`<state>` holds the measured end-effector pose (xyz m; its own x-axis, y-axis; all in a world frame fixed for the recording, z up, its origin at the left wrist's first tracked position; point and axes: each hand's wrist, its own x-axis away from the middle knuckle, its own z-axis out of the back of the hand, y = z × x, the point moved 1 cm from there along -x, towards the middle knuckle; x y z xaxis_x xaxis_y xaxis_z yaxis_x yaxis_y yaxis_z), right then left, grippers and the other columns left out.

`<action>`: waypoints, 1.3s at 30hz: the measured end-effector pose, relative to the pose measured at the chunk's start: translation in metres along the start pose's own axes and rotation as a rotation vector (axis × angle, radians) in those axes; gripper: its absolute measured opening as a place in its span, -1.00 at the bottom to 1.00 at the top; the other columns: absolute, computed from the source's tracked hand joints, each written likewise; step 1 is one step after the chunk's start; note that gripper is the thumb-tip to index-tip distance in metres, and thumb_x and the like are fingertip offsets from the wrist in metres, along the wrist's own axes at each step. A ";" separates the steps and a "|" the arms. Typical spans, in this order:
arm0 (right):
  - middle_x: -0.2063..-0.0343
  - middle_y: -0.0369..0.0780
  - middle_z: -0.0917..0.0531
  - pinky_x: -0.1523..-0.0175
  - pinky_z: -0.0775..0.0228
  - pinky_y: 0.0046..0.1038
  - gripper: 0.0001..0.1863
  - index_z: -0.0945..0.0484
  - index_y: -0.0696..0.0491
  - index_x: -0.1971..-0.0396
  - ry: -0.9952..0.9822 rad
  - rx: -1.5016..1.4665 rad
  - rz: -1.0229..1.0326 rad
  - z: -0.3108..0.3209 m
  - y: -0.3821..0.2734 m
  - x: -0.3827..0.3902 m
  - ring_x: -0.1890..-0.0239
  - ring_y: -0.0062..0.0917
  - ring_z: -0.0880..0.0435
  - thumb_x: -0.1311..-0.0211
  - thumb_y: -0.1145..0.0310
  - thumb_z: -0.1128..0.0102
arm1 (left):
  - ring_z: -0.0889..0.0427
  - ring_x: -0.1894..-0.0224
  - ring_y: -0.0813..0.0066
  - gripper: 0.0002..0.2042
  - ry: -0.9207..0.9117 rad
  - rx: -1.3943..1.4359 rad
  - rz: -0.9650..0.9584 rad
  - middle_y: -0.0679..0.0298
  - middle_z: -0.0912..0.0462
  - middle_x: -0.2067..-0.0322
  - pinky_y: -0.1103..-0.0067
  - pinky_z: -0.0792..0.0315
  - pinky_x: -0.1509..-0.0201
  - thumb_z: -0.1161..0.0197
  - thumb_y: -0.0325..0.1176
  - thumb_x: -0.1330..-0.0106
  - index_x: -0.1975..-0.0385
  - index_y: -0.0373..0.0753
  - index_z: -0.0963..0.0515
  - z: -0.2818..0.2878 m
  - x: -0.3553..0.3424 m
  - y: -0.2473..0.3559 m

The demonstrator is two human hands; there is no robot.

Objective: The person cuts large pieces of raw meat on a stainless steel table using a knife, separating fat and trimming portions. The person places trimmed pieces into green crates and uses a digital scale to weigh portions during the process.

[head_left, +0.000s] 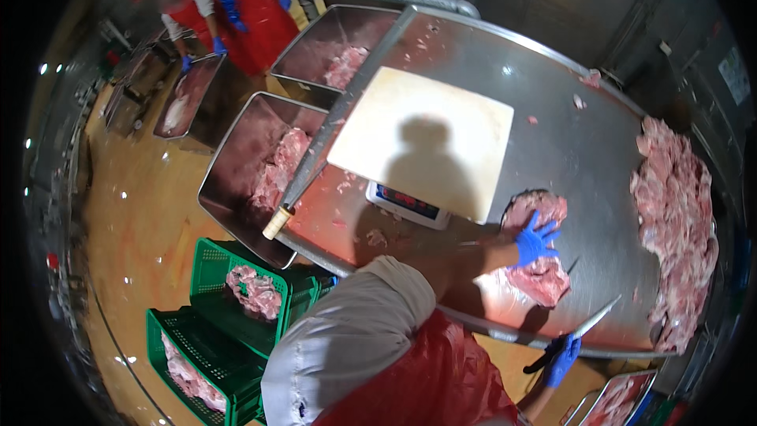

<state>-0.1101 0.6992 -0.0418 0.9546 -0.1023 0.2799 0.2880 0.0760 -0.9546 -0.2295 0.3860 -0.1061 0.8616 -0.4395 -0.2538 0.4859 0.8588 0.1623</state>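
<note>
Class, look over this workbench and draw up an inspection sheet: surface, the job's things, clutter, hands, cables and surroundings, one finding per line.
Surface: steel table, glossy, with reddish smears.
Job's things: meat piece on the table; knife; meat pile near the right edge; white board above a scale.
Clutter: small scraps scattered about; pale-handled tool at the left edge.
Hands: left hand blue-gloved, fingers spread on the meat piece; right hand blue-gloved, gripping the knife.
Cables: a thin dark line crosses the floor; cannot tell whether it is a cable.
Surroundings: metal tubs and green crates holding meat; two people in red aprons beyond.
</note>
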 end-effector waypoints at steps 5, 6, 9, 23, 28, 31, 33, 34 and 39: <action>0.59 -0.43 -0.40 0.52 -0.14 -0.65 -0.82 -0.47 0.01 0.33 -0.003 0.009 -0.028 -0.011 -0.011 0.003 0.61 -0.78 -0.30 -0.44 0.25 -0.01 | -0.32 -0.21 0.05 -0.63 0.314 0.137 0.419 0.07 -0.33 -0.19 0.07 -0.21 -0.18 -0.10 -0.26 -0.31 -0.12 -0.03 -0.46 0.031 0.044 -0.025; 0.59 -0.42 -0.41 0.51 -0.19 -0.64 -0.82 -0.47 0.01 0.31 -0.023 -0.043 -0.016 -0.004 -0.011 0.000 0.60 -0.76 -0.33 -0.44 0.24 -0.01 | -0.34 -0.18 -0.01 -0.61 0.499 0.456 0.564 0.01 -0.34 -0.16 0.12 -0.23 -0.20 -0.11 -0.29 -0.29 -0.13 -0.15 -0.43 0.040 0.063 -0.026; 0.59 -0.37 -0.45 0.50 -0.31 -0.63 -0.81 -0.42 0.01 0.31 0.026 -0.027 0.014 0.014 -0.002 -0.014 0.60 -0.72 -0.42 -0.46 0.22 0.01 | -0.29 -0.22 -0.20 -0.45 0.426 0.244 0.439 -0.16 -0.30 -0.18 0.16 -0.19 -0.31 -0.15 -0.25 -0.30 -0.22 -0.40 -0.26 0.020 0.117 -0.015; 0.60 -0.40 -0.45 0.51 -0.24 -0.65 -0.79 -0.43 0.02 0.38 -0.126 -0.059 -0.028 0.038 0.041 -0.069 0.61 -0.74 -0.37 -0.46 0.25 0.01 | 0.09 -0.39 -0.35 0.23 -0.203 0.259 0.836 -0.39 0.24 -0.34 0.06 -0.01 -0.40 -0.61 0.02 0.35 -0.42 -0.09 0.02 0.012 0.025 0.068; 0.62 -0.36 -0.47 0.52 -0.27 -0.59 -0.81 -0.40 0.05 0.39 -0.186 0.070 0.090 0.043 0.048 -0.082 0.61 -0.72 -0.40 -0.44 0.30 -0.01 | 0.04 -0.38 -0.31 0.17 -0.213 0.447 0.490 -0.33 0.12 -0.32 0.11 -0.07 -0.39 -0.57 -0.09 0.22 -0.43 -0.10 0.07 0.024 0.038 -0.010; 0.63 -0.37 -0.42 0.52 -0.22 -0.58 -0.86 -0.38 0.08 0.38 -0.171 0.245 0.165 0.044 0.052 -0.087 0.60 -0.73 -0.34 -0.41 0.38 -0.02 | -0.14 -0.30 -0.26 0.14 -0.067 0.536 0.610 -0.26 -0.06 -0.25 0.14 -0.18 -0.34 -0.55 -0.17 0.17 -0.43 -0.16 0.10 0.016 0.061 -0.023; 0.64 -0.36 -0.42 0.52 -0.21 -0.57 -0.87 -0.40 0.09 0.36 -0.164 0.229 0.180 0.042 0.053 -0.091 0.60 -0.72 -0.33 -0.40 0.39 -0.04 | -0.24 -0.23 -0.23 0.14 0.078 0.568 0.709 -0.21 -0.17 -0.19 0.15 -0.24 -0.30 -0.56 -0.17 0.17 -0.42 -0.20 0.09 0.015 0.071 -0.013; 0.64 -0.36 -0.41 0.53 -0.20 -0.57 -0.87 -0.40 0.10 0.36 -0.159 0.221 0.186 0.040 0.054 -0.092 0.60 -0.72 -0.32 -0.39 0.39 -0.04 | -0.28 -0.19 -0.21 0.14 0.142 0.529 0.744 -0.18 -0.21 -0.16 0.15 -0.27 -0.27 -0.56 -0.16 0.17 -0.41 -0.22 0.09 0.018 0.070 0.003; 0.63 -0.23 -0.51 0.49 -0.31 -0.45 -0.84 -0.40 0.15 0.35 -0.212 0.309 0.236 0.025 0.041 -0.118 0.59 -0.63 -0.41 -0.38 0.38 -0.05 | -0.35 -0.14 -0.17 0.13 0.162 0.411 0.853 -0.11 -0.26 -0.13 0.14 -0.35 -0.17 -0.57 -0.08 0.16 -0.42 -0.12 0.07 0.028 0.060 0.010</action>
<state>-0.2088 0.7389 -0.1118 0.9823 0.1566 0.1029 0.0385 0.3688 -0.9287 -0.1687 0.3603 -0.0934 0.9333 0.3585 -0.0194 -0.2549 0.6997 0.6674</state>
